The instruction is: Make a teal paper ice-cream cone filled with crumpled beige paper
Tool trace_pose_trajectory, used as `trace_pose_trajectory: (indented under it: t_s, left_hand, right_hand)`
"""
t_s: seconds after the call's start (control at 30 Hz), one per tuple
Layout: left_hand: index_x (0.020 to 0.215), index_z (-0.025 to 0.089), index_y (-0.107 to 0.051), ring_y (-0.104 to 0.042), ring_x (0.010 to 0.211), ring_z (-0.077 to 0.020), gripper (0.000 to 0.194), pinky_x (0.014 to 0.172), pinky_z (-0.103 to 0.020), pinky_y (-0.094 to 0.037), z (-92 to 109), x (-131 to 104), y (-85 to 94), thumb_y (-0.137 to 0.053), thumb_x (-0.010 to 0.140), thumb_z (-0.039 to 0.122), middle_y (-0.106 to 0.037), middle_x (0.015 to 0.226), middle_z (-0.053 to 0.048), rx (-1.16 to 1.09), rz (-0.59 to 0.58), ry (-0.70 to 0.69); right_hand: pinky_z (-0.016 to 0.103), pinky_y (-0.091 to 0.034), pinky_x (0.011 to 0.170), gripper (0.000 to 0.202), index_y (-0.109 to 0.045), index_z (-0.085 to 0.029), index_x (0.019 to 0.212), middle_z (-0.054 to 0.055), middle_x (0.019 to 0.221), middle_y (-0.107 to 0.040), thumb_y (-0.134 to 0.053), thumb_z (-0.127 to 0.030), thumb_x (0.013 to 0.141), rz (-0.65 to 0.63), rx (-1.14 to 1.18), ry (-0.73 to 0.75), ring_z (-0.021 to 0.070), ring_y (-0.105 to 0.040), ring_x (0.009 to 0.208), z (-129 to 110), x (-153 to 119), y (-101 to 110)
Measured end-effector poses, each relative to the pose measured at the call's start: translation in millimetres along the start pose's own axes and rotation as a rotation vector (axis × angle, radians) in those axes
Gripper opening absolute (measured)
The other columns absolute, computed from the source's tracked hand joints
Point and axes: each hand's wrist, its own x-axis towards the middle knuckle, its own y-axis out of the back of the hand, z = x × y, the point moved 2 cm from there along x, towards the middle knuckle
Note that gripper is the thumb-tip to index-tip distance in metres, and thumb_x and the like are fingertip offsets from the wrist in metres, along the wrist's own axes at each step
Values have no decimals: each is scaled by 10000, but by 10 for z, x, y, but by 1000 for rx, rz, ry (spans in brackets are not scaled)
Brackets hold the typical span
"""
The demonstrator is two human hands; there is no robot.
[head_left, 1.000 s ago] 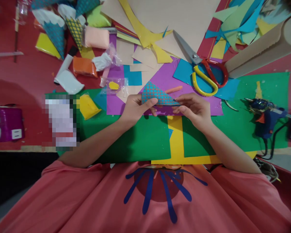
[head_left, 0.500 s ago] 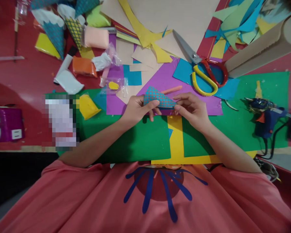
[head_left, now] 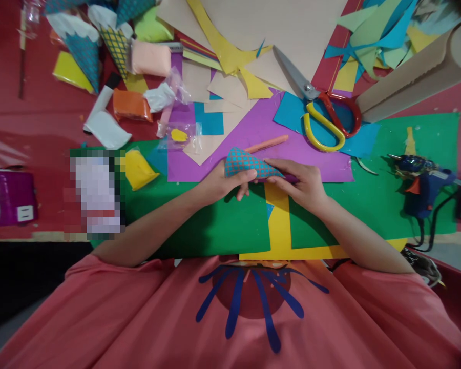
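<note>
A blue paper cone with a reddish crisscross pattern lies sideways between my hands, its wide end to the left and its tip to the right. My left hand is closed round the wide end, thumb along the near side. Fingers and thumb of my right hand pinch the cone near its tip. Just beyond the cone, an orange pen rests on a purple sheet. Under my forearms are green sheets with a yellow strip between them.
Scissors with red and yellow handles lie beyond my right hand. A blue glue gun sits at the right, near a paper roll. Finished cones and clay packets crowd the far left. A blurred-out phone-like object lies left.
The cone has come slightly nearer to me and turned a little. My right hand has moved closer in, its fingers now laid along the cone's tip.
</note>
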Motion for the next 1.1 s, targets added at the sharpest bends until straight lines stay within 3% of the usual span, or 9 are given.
trace_pose_trajectory:
  t_s: [0.27, 0.47, 0.73, 1.1]
  left_hand:
    - [745, 166, -625, -410, 312, -47, 548, 443, -224, -492, 6, -10, 1, -752, 686, 696, -515, 485, 68, -161, -160, 146]
    - [600, 168, -596, -440, 347, -80, 573, 352, -221, -346, -6, -28, -5, -657, 768, 712, -542, 472, -4, -154, -339, 167]
    - [662, 182, -627, -421, 333, -79, 544, 355, -214, -377, -12, -18, -1, -660, 760, 716, -517, 450, 22, -145, -293, 141]
    - [648, 160, -615, -477, 350, -66, 543, 354, -203, -360, 35, -22, 58, -648, 801, 681, -586, 510, 10, 111, -56, -27]
  right_hand:
    - [300, -595, 897, 353, -716, -245, 1223, 60, 1157, -767, -600, -435, 949, -7, -7, 74, 202, -750, 1019, 1, -18, 16]
    - [298, -605, 837, 394, -726, -235, 1201, 57, 1102, -782, -554, -495, 960, -29, -8, 40, 188, -761, 945, -20, -3, 10]
    - [291, -593, 892, 371, -751, -225, 1156, 62, 1109, -779, -541, -471, 973, -22, 45, 44, 184, -748, 1014, -46, 9, 58]
    - [340, -617, 898, 349, -779, -251, 1089, 25, 1045, -794, -567, -494, 954, 59, 202, -126, 207, -756, 997, -41, 33, 61]
